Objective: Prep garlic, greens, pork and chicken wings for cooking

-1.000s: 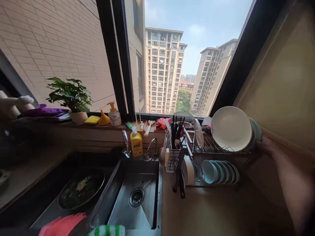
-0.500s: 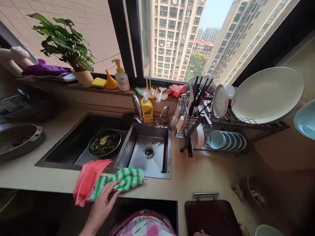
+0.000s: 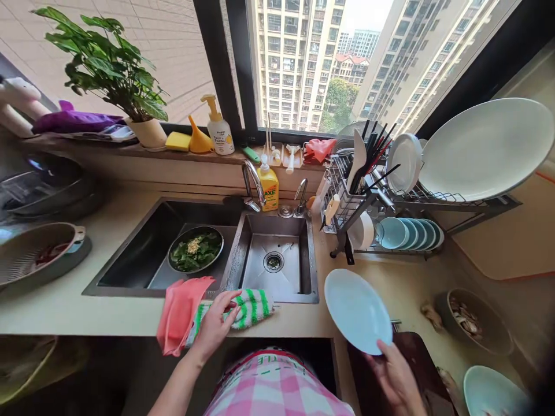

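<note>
My left hand (image 3: 220, 316) lies on a green-and-white striped cloth (image 3: 255, 309) at the counter's front edge. Its thumb and fingers are curled around a fold of the cloth. Just left of it a pink cloth (image 3: 181, 318) hangs partly over the edge. A pale oval plate (image 3: 356, 309) is tilted above the counter to the right of the small sink (image 3: 315, 271). My right hand (image 3: 392, 370) grips the plate by its lower right rim. Beneath that hand is a dark brown board (image 3: 416, 358), partly covered.
A pan of leafy greens (image 3: 196, 248) sits in the large sink (image 3: 130, 289). A dish rack (image 3: 401, 205) with plates and chopsticks stands at the right. Bowls (image 3: 481, 323) and a ginger root (image 3: 431, 318) lie farther right; a yellow soap bottle (image 3: 269, 190) stands behind the faucet (image 3: 254, 182).
The pale plate has come from the far right edge to the middle right, with my right hand now visible on it. My left hand stays at the striped cloth. The camera view has shifted slightly.
</note>
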The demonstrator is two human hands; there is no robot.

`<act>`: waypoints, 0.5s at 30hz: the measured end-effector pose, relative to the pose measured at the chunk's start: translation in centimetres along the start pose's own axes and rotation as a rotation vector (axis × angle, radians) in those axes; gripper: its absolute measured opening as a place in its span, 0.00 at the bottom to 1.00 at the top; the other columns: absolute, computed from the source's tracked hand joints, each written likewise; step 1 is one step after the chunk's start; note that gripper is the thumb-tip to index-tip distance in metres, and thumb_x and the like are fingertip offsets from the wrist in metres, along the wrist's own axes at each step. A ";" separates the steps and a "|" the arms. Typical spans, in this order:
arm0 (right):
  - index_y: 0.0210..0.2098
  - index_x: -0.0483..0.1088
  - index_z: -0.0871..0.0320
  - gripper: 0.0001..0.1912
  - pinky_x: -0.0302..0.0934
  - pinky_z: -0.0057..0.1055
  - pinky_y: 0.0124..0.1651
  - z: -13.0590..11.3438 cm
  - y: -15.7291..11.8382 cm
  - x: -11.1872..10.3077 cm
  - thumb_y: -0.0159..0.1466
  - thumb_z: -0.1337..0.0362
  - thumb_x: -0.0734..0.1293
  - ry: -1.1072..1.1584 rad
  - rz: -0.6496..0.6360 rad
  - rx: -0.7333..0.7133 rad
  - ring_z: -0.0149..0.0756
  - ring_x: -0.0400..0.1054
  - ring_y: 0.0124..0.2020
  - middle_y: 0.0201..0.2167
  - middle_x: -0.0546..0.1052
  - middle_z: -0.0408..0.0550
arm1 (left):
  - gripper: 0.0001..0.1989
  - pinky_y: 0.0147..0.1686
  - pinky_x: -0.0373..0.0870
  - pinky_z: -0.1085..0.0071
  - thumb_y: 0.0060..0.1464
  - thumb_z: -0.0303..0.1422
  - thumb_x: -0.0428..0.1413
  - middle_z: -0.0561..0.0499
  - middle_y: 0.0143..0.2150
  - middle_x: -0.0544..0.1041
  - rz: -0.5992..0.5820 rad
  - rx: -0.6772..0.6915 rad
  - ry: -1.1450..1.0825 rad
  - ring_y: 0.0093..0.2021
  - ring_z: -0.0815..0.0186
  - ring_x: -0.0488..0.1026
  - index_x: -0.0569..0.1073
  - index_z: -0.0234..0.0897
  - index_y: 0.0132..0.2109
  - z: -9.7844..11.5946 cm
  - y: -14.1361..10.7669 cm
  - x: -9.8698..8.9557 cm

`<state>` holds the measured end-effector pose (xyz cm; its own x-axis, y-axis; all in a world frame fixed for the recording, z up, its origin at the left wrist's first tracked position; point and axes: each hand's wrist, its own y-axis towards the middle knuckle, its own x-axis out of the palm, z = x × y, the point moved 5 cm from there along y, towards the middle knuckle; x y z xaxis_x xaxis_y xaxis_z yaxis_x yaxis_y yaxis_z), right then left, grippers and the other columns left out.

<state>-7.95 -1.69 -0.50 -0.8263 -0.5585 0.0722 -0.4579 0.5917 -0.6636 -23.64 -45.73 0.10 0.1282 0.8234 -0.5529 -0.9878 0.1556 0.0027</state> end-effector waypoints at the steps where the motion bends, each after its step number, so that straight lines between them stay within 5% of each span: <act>1: 0.33 0.69 0.58 0.25 0.69 0.29 0.21 2.2 0.1 2.1 0.36 0.63 0.77 0.030 -0.049 0.035 0.35 0.71 0.24 0.29 0.77 0.42 | 0.19 0.42 0.75 0.60 0.56 0.41 0.51 0.42 0.50 0.73 0.012 -0.007 0.002 0.39 0.61 0.76 0.73 0.38 0.51 -0.1 -0.2 -0.4; 6: 0.36 0.67 0.55 0.29 0.73 0.32 0.28 7.9 1.3 8.0 0.36 0.60 0.78 0.107 -0.145 0.092 0.35 0.73 0.28 0.32 0.77 0.40 | 0.18 0.44 0.75 0.59 0.56 0.41 0.52 0.42 0.48 0.74 0.099 -0.077 -0.005 0.40 0.60 0.75 0.73 0.38 0.51 -1.6 -2.3 -2.2; 15: 0.40 0.66 0.51 0.37 0.74 0.36 0.27 8.8 5.9 6.6 0.31 0.59 0.80 -0.046 -0.147 0.137 0.39 0.73 0.28 0.33 0.75 0.42 | 0.18 0.42 0.75 0.62 0.57 0.37 0.51 0.41 0.50 0.72 0.222 -0.246 -0.046 0.39 0.63 0.74 0.73 0.38 0.52 -3.8 -5.5 -4.0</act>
<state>-13.25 -7.00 -10.47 -0.7365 -0.6609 0.1442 -0.5213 0.4186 -0.7437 -19.02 -51.99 -0.90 -0.0941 0.8469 -0.5234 -0.9831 -0.1620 -0.0854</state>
